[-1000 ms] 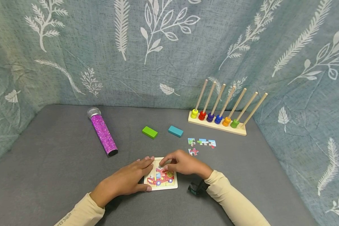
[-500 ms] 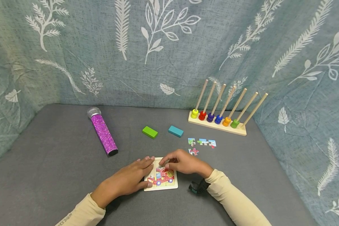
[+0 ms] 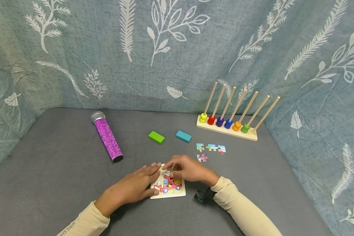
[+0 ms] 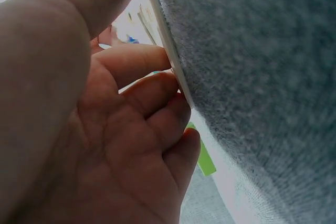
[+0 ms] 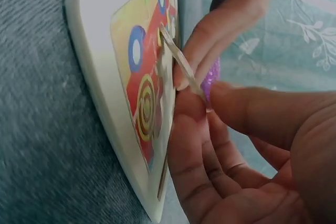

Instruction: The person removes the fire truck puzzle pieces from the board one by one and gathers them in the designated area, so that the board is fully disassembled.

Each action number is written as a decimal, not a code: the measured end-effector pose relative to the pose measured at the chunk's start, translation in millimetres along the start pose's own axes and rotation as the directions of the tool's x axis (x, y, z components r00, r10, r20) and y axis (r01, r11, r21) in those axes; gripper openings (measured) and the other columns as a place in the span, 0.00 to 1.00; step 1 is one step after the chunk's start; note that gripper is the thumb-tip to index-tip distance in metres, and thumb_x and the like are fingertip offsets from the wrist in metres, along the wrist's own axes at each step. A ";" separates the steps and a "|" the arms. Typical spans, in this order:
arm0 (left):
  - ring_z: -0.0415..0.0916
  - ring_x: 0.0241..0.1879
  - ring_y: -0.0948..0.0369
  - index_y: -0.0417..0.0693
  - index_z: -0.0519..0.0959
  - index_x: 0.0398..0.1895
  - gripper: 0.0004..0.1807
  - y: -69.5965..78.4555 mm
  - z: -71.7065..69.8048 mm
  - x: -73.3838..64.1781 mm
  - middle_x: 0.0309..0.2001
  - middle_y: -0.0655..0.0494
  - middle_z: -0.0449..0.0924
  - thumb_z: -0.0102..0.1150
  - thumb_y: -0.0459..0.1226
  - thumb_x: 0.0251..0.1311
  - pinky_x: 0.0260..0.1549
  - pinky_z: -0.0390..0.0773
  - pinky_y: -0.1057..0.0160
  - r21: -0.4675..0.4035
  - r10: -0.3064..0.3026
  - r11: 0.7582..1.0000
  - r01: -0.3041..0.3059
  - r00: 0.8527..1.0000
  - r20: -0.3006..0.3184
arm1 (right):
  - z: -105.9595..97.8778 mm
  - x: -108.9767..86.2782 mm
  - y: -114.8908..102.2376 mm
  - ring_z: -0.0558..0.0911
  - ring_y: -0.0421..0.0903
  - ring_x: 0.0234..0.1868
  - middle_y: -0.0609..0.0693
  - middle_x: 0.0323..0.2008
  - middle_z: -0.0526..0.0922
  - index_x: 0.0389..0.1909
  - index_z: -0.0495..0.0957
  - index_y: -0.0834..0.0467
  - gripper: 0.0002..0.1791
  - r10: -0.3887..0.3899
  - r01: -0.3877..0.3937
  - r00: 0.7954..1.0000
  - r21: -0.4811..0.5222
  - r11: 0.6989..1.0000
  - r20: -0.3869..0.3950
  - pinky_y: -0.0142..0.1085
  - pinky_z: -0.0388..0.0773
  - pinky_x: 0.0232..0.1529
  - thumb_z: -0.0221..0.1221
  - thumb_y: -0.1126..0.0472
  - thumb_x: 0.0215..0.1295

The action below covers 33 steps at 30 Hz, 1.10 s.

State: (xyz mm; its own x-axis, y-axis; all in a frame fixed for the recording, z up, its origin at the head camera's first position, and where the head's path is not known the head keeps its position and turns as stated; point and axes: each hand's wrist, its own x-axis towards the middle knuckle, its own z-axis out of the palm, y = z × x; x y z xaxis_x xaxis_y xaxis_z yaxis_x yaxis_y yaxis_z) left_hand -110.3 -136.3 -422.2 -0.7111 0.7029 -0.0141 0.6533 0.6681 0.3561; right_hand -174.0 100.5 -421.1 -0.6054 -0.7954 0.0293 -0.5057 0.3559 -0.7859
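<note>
A small wooden puzzle board (image 3: 180,194), with a partly filled red vehicle picture, lies near the front of the grey table. My left hand (image 3: 132,186) rests on its left side, fingers on the upper part and thumb near the lower left corner. In the left wrist view, these fingertips (image 4: 170,100) touch the board's edge. Over the board's upper right, my right hand (image 3: 190,168) pinches a thin puzzle piece (image 5: 182,66) between thumb and fingers. The right wrist view shows that piece edge-on and tilted, one end close to the picture. Its printed side is hidden.
Several loose puzzle pieces (image 3: 211,148) lie to the board's upper right. Behind it are a green block (image 3: 156,137) and a blue block (image 3: 183,136). A glittery purple microphone (image 3: 108,137) lies left; a pegged bead stand (image 3: 227,127) stands back right, before a leafy curtain (image 3: 177,59).
My right hand has shifted slightly left over the board, and the piece it pinches has tilted up, uncovering more of the picture. The left hand stays in place.
</note>
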 end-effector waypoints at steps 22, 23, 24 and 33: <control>0.59 0.68 0.43 0.33 0.65 0.68 0.35 -1.2 0.9 -1.3 0.70 0.37 0.60 0.62 0.43 0.63 0.64 0.61 0.45 -0.014 0.011 1.000 -0.011 1.000 -0.029 | 10.1 2.5 -3.8 0.73 0.33 0.32 0.50 0.39 0.81 0.48 0.82 0.62 0.16 -0.030 0.033 0.999 -0.075 0.997 0.041 0.27 0.75 0.35 0.61 0.75 0.60; 0.59 0.68 0.42 0.32 0.65 0.68 0.35 -1.3 0.8 -1.4 0.70 0.37 0.60 0.62 0.43 0.63 0.64 0.61 0.45 -0.010 0.013 1.000 -0.014 0.999 -0.030 | 9.5 2.4 -3.7 0.73 0.34 0.32 0.51 0.40 0.81 0.48 0.82 0.63 0.16 -0.028 0.031 0.999 -0.076 0.997 0.037 0.27 0.75 0.34 0.60 0.75 0.60; 0.59 0.68 0.42 0.32 0.65 0.68 0.35 -1.4 0.8 -1.4 0.70 0.37 0.60 0.62 0.43 0.64 0.64 0.61 0.45 -0.007 0.013 1.000 -0.014 0.999 -0.029 | 8.5 2.2 -4.0 0.73 0.34 0.33 0.51 0.40 0.82 0.48 0.83 0.63 0.16 -0.028 0.031 0.999 -0.082 0.996 0.031 0.27 0.74 0.35 0.59 0.76 0.60; 0.60 0.67 0.42 0.31 0.68 0.66 0.34 -1.9 1.4 -0.9 0.69 0.37 0.61 0.61 0.45 0.63 0.63 0.62 0.44 0.004 0.015 1.000 -0.015 0.999 -0.029 | -4.9 -0.7 -6.6 0.73 0.36 0.33 0.49 0.37 0.81 0.46 0.84 0.63 0.13 0.008 -0.006 1.000 -0.180 0.984 0.006 0.29 0.73 0.35 0.57 0.74 0.64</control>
State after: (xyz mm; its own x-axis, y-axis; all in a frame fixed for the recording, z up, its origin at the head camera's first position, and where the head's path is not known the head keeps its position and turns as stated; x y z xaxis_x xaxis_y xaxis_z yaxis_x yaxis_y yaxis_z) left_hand -110.5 -137.9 -424.1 -0.7087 0.7053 0.0180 0.6645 0.6587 0.3528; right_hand -173.2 101.1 -412.9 -0.6055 -0.7956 0.0195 -0.6041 0.4435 -0.6621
